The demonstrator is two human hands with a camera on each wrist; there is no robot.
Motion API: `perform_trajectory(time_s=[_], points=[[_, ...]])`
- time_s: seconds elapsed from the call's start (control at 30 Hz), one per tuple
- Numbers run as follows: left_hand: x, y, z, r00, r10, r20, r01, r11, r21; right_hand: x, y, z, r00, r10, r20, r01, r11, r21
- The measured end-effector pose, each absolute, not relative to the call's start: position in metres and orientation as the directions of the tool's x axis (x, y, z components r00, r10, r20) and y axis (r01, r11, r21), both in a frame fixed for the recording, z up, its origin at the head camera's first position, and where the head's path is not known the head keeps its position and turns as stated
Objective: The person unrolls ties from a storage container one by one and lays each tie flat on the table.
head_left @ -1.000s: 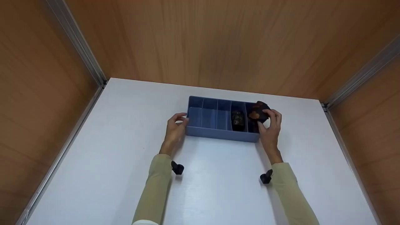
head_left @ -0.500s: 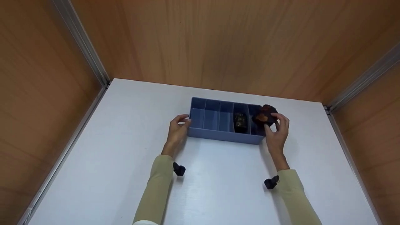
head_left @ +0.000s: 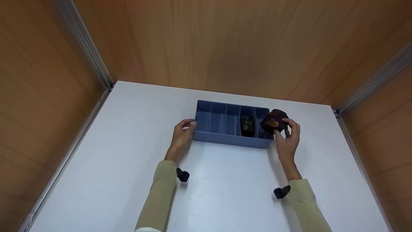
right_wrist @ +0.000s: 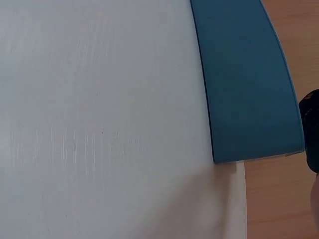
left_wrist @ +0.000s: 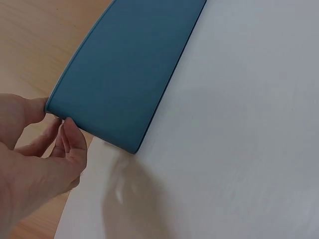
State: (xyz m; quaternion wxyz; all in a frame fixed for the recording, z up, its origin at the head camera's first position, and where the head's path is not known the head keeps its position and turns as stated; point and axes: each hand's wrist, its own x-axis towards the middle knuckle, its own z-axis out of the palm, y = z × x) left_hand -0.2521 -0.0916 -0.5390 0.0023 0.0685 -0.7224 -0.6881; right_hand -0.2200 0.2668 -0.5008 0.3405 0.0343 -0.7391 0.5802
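A blue divided box (head_left: 231, 140) with several compartments lies on the white table. My left hand (head_left: 182, 137) is at its left end, with bent fingers and thumb against the end wall and rim; the left wrist view shows the fingertips there on the box (left_wrist: 119, 74). My right hand (head_left: 287, 141) pinches a dark rounded bundle with orange-brown patches (head_left: 273, 122) between thumb and fingers. The bundle overlaps the right-end compartment and its rim. In the right wrist view, only a dark edge of the bundle (right_wrist: 312, 129) shows beyond the box.
A black, gold-patterned bundle (head_left: 247, 125) sits in the compartment second from the right. Wood-grain panels (head_left: 222, 48) stand behind the table (head_left: 225, 193) and on both sides. A small black camera hangs at each wrist.
My right hand has drawn the patched bundle slightly right and toward me, turning it a little. The left hand stays at the box's left end. The view has shifted slightly.
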Motion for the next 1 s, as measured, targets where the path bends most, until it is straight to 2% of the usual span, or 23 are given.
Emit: perform_trajectory(time_s=[0.43,1.0], points=[[-0.246,-0.093,-0.539,-0.989,-0.134,-0.066,-0.074,0.055,0.996,-0.205,0.267,-0.497,-0.795,0.347,0.497,-0.457,0.198,-0.867],[-0.232,-0.103,-0.542,-0.990,-0.139,-0.005,-0.005,0.002,1.000,-0.185,0.258,-0.502,-0.794,0.278,0.540,-0.514,0.167,-0.841]])
